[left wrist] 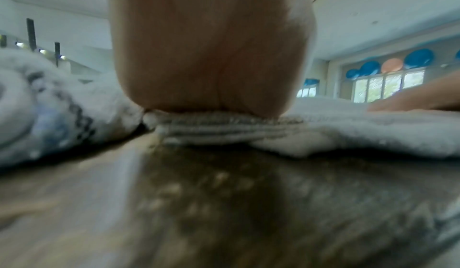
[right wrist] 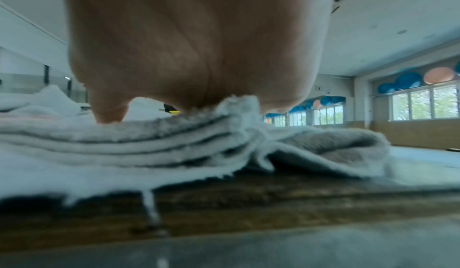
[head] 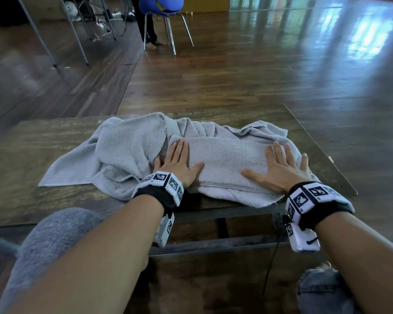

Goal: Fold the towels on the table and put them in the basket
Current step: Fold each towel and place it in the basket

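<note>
A folded grey towel (head: 227, 159) lies on the dark wooden table (head: 32, 141), on top of other crumpled grey towels (head: 127, 146). My left hand (head: 178, 159) lies flat on the folded towel's left end, fingers straight. On the towel's right end my right hand (head: 281, 164) presses flat too. In the left wrist view the palm (left wrist: 211, 55) bears down on the stacked towel layers (left wrist: 224, 128). The right wrist view has the palm (right wrist: 199, 45) on several folded layers (right wrist: 149, 146). No basket is in view.
A loose grey towel (head: 64, 171) spreads toward the table's left. The table's right edge (head: 322, 150) runs close to my right hand. A blue chair (head: 161, 10) and a person's legs (head: 149, 30) stand on the wooden floor beyond.
</note>
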`<state>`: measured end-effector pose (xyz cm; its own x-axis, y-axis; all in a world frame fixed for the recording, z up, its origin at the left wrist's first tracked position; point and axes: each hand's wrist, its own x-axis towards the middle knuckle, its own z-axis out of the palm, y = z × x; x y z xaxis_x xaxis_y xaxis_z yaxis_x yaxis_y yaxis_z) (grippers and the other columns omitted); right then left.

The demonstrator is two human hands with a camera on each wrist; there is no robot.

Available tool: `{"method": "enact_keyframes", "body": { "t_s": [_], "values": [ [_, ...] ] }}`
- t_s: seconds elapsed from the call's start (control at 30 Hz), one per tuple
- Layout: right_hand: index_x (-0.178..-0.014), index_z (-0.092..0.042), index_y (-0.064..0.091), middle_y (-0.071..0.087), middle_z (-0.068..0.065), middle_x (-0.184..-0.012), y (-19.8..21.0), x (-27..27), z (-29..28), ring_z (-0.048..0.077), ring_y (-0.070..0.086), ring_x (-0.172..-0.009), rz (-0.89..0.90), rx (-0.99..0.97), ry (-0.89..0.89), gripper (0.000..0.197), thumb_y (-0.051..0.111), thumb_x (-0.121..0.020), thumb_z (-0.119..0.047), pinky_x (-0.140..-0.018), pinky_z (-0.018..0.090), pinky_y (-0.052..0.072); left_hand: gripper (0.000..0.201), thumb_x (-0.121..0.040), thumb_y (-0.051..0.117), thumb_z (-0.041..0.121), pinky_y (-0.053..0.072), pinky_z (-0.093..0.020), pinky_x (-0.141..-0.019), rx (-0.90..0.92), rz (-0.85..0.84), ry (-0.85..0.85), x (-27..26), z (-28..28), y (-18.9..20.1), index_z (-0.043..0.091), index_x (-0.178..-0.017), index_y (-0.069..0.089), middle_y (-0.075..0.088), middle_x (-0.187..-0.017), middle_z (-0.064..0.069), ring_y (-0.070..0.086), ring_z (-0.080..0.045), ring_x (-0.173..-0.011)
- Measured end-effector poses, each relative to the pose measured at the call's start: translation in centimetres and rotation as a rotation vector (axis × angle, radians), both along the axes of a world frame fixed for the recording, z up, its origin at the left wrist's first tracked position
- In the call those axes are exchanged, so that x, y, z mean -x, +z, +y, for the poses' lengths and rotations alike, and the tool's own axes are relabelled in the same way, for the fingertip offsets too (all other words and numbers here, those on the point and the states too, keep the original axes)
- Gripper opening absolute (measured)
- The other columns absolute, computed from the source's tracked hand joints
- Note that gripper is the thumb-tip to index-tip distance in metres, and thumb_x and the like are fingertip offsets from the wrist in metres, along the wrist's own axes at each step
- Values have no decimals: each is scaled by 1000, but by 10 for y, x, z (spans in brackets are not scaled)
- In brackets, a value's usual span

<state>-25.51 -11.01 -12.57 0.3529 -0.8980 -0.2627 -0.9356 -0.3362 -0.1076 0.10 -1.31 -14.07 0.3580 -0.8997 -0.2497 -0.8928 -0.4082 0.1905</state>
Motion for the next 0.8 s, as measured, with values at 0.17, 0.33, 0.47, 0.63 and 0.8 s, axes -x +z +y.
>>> {"method": "enact_keyframes", "body": {
  "t_s": [0.17, 0.33, 0.47, 0.63, 0.8],
  "values": [
    [-158, -25, -13, -27, 1, -164, 3, -41, 18, 20, -30, -149, -210, 239, 158, 95, 22, -88, -78, -117, 51, -20, 68, -101, 31, 53, -2, -49, -122, 231, -53, -136, 23, -7, 18, 17, -157, 16, 3, -167, -2, -1, -23, -154],
    [-159, -33, -8, -21, -5, -167, -16, -77, 33, 17, -26, -151, -133, 158, 434, 66, 19, -103, -53, -121, 50, -12, 63, -103, 23, 48, -1, -46, -123, 112, 22, -225, 21, 2, 0, 31, -158, -2, -10, -167, 4, -8, -18, -154],
    [-157, -39, -13, -30, -11, -163, -24, -80, 29, 15, -33, -148, -76, 104, 401, 65, 13, -100, -58, -120, 50, -16, 66, -98, 15, 61, -10, -49, -120, 35, 41, -105, 5, 8, -10, 40, -155, -11, -23, -162, 16, -19, -8, -150],
    [-155, -41, -17, -35, -12, -160, -22, -82, 26, 15, -37, -146, -51, 54, 389, 66, 13, -100, -59, -116, 50, -21, 67, -99, 13, 58, -6, -54, -120, 0, 83, 16, -6, 14, -5, 35, -155, -16, -25, -161, 19, -19, -8, -150],
    [-155, -42, -18, -36, -11, -160, -20, -82, 26, 15, -38, -145, -53, 35, 387, 65, 13, -100, -59, -115, 50, -22, 62, -103, 26, 42, 20, -53, -119, 81, -37, 109, 8, 20, 12, 23, -158, 5, -2, -166, 11, 15, -28, -149]
  ]
}}
